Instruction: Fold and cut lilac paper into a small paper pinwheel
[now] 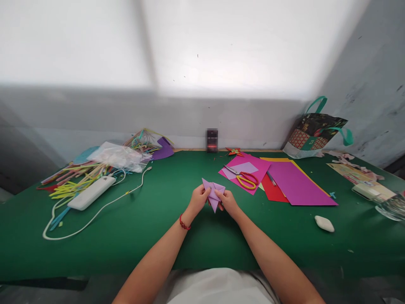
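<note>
A light purple folded paper (214, 205), with pointed corners, is held over the near middle of the table. My left hand (198, 199) pinches its left side, thumb on top and fingers underneath. On the opposite side my right hand (229, 202) grips it the same way, thumb pressed on the folds. The underside of the paper and most of the curled fingers are hidden. Beyond my right hand, scissors (246, 179) with red and yellow handles lie on magenta paper sheets (232, 162) and a pale lilac sheet (249, 168).
On the green table (126, 249), a white power bank (91, 193) with a cable and paper strips (68, 190) lie left. Purple sheets (294, 183), a white stone-like object (324, 223), a glass (392, 207) and a bag (316, 135) are right. A phone (211, 141) stands against the wall.
</note>
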The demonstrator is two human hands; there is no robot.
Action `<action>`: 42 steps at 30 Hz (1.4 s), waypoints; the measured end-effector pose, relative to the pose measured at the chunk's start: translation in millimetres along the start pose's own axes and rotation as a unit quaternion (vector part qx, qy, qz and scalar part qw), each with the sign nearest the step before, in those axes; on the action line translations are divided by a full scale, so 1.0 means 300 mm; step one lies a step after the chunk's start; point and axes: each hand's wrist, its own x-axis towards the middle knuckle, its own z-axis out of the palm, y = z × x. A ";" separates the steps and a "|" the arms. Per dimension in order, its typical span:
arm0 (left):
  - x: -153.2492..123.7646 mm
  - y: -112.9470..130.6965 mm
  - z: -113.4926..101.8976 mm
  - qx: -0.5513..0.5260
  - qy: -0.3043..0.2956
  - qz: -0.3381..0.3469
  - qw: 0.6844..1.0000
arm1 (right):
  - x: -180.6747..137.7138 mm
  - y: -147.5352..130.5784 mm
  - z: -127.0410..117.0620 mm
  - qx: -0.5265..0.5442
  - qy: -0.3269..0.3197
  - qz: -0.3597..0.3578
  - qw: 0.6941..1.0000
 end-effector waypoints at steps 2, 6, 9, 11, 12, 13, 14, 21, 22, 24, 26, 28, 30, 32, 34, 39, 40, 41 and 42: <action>-0.003 0.002 0.002 0.003 0.002 0.002 1.000 | -0.001 -0.001 0.002 0.008 -0.004 0.005 1.000; -0.006 0.008 0.004 -0.009 0.015 -0.011 1.000 | -0.009 -0.016 0.005 0.003 -0.010 0.011 1.000; -0.008 0.011 0.003 -0.012 0.006 -0.031 0.999 | -0.017 -0.025 0.008 -0.012 -0.022 0.016 1.000; -0.008 0.008 0.000 0.002 -0.003 -0.040 0.999 | -0.019 -0.023 0.010 -0.018 -0.022 0.022 0.999; -0.008 0.004 -0.003 0.010 -0.001 -0.040 0.999 | -0.018 -0.020 0.010 -0.018 -0.019 0.025 0.999; -0.007 0.000 -0.005 0.015 0.006 -0.036 0.999 | -0.017 -0.016 0.011 -0.016 -0.014 0.027 0.999; -0.006 -0.004 -0.008 0.019 0.014 -0.029 0.999 | -0.014 -0.011 0.012 -0.013 -0.010 0.030 0.999; -0.001 -0.016 -0.013 0.018 0.046 0.007 0.999 | -0.010 -0.005 0.025 0.035 -0.006 0.050 0.998; -0.001 -0.015 -0.011 0.014 0.046 0.009 0.999 | -0.011 -0.006 0.025 0.044 -0.004 0.050 0.998; -0.002 -0.015 -0.007 0.003 0.043 0.010 0.999 | -0.012 -0.008 0.023 0.059 -0.009 0.046 0.997; -0.004 -0.015 -0.003 -0.013 0.032 -0.003 0.999 | -0.011 -0.008 0.018 0.072 -0.021 0.045 0.996; -0.007 -0.013 0.001 -0.029 0.016 -0.023 0.999 | -0.011 -0.009 0.011 0.087 -0.033 0.050 0.994; -0.009 -0.009 0.004 -0.045 0.002 -0.032 0.998 | -0.012 -0.012 0.006 0.105 -0.048 0.058 0.992; -0.011 -0.002 0.007 -0.067 -0.013 -0.033 0.997 | -0.014 -0.017 0.004 0.125 -0.055 0.062 0.989; -0.012 0.002 0.010 -0.096 -0.027 -0.041 0.994 | -0.015 -0.021 0.005 0.142 -0.054 0.065 0.986; -0.008 -0.007 0.013 -0.130 -0.038 -0.063 0.989 | -0.014 -0.026 0.010 0.160 -0.041 0.073 0.984; -0.007 -0.011 0.012 -0.131 -0.037 -0.061 0.989 | -0.014 -0.027 0.010 0.162 -0.043 0.072 0.983; -0.006 -0.013 0.012 -0.130 -0.036 -0.058 0.989 | -0.014 -0.029 0.010 0.165 -0.048 0.071 0.983; -0.005 -0.013 0.011 -0.129 -0.034 -0.054 0.990 | -0.014 -0.031 0.010 0.167 -0.052 0.069 0.982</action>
